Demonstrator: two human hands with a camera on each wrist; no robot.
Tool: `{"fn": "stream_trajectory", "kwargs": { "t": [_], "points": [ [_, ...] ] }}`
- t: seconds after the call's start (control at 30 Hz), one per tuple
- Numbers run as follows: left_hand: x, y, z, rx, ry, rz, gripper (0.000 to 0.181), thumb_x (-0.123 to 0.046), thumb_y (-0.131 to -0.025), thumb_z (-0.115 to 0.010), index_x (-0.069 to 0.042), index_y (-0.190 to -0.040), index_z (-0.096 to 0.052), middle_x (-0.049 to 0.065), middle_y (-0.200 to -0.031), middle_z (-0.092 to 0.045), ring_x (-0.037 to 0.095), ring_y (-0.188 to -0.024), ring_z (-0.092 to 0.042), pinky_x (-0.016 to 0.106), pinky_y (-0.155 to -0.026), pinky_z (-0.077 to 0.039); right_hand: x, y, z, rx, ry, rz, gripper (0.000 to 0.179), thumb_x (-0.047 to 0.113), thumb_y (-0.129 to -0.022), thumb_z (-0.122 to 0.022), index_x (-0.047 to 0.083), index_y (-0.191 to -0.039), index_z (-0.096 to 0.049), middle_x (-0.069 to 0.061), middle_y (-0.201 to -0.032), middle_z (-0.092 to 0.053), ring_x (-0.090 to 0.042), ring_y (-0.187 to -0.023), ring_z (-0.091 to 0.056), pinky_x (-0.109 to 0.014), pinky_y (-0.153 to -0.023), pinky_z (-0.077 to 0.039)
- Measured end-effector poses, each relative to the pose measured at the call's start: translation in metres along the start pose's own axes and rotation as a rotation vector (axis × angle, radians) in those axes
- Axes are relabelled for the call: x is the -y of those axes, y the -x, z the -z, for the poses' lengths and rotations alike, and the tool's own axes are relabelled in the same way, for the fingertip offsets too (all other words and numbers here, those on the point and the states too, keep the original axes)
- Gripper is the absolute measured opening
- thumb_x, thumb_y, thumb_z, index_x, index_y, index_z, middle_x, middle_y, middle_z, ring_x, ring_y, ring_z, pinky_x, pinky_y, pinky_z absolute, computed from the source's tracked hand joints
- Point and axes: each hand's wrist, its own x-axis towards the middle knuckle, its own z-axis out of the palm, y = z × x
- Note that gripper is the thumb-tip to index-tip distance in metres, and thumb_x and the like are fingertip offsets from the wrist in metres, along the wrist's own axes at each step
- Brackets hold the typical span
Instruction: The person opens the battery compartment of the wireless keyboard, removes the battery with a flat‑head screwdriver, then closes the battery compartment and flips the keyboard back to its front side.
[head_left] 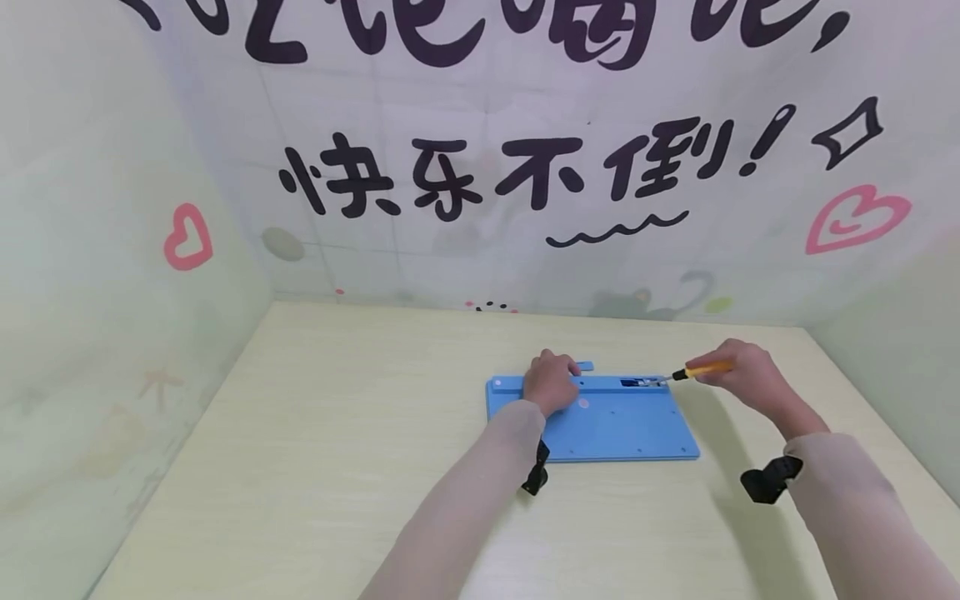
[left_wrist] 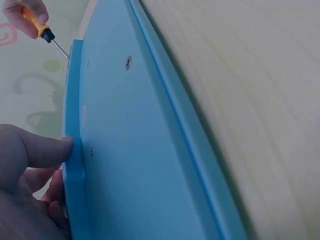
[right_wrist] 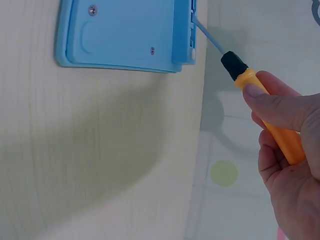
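Note:
A flat blue device (head_left: 622, 425), which looks like an upturned keyboard, lies on the table with screws in its underside. Along its far side runs a raised ridge, with an uncovered slot (head_left: 641, 382) near the right end. My left hand (head_left: 551, 383) grips that ridge left of the middle, thumb on the near face and fingers behind, as the left wrist view shows. In my right hand (head_left: 750, 379) is a screwdriver (right_wrist: 277, 127) with an orange and black handle, held between thumb and fingers. Its tip reaches into the slot; the exact contact is too small to tell.
A small blue cover (head_left: 586, 366) lies just behind the device, partly beside my left hand. The pale wooden table (head_left: 300, 467) ends at a printed back wall (head_left: 465, 267), with side walls at left and right.

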Motion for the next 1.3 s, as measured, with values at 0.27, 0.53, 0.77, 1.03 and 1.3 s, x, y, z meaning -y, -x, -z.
{"fn": "stream_trajectory", "kwargs": {
  "t": [0.27, 0.53, 0.77, 1.03, 1.3],
  "points": [
    [0.002, -0.003, -0.003, -0.001, -0.004, 0.005, 0.020, -0.016, -0.086, -0.062, -0.020, -0.105, -0.066, 0.001, -0.102, -0.049, 0.015, -0.087, -0.043, 0.029, -0.078, -0.039, -0.003, 0.005, -0.013, -0.069, 0.007, 0.057, 0.022, 0.001, -0.075, -0.072, 0.000, -0.096, -0.071, -0.007, -0.082, -0.060, -0.029, -0.080, -0.055, -0.026, -0.060, -0.045],
    [0.001, -0.002, -0.001, 0.001, -0.012, 0.010, 0.020, -0.016, -0.086, -0.062, -0.019, -0.106, -0.066, 0.001, -0.102, -0.049, 0.015, -0.087, -0.043, 0.029, -0.078, -0.039, 0.007, 0.001, -0.005, -0.007, 0.038, 0.032, 0.021, 0.001, -0.076, -0.071, 0.000, -0.097, -0.071, -0.008, -0.082, -0.056, -0.031, -0.081, -0.053, -0.037, -0.065, -0.044],
    [0.000, 0.001, 0.000, -0.007, -0.016, -0.001, 0.019, -0.015, -0.086, -0.062, -0.019, -0.105, -0.066, 0.002, -0.103, -0.050, 0.015, -0.087, -0.043, 0.029, -0.078, -0.040, 0.015, -0.003, 0.004, 0.041, 0.048, 0.003, 0.020, 0.000, -0.076, -0.071, -0.001, -0.096, -0.071, -0.012, -0.086, -0.057, -0.033, -0.082, -0.054, -0.036, -0.066, -0.046],
    [0.002, -0.002, -0.001, 0.011, 0.001, -0.006, 0.020, -0.016, -0.087, -0.061, -0.018, -0.106, -0.065, 0.002, -0.104, -0.049, 0.016, -0.089, -0.043, 0.030, -0.079, -0.039, 0.018, -0.002, 0.009, 0.042, 0.046, -0.010, 0.020, -0.001, -0.076, -0.070, -0.002, -0.096, -0.070, -0.013, -0.088, -0.057, -0.033, -0.083, -0.054, -0.036, -0.066, -0.046],
    [0.006, -0.002, 0.000, 0.031, 0.044, -0.043, 0.022, -0.014, -0.088, -0.060, -0.016, -0.109, -0.063, 0.002, -0.105, -0.047, 0.016, -0.091, -0.042, 0.029, -0.079, -0.040, 0.016, 0.006, 0.010, 0.010, 0.063, 0.022, 0.021, -0.001, -0.077, -0.069, -0.001, -0.098, -0.070, -0.013, -0.089, -0.058, -0.033, -0.083, -0.055, -0.037, -0.065, -0.046]
  ]
}}
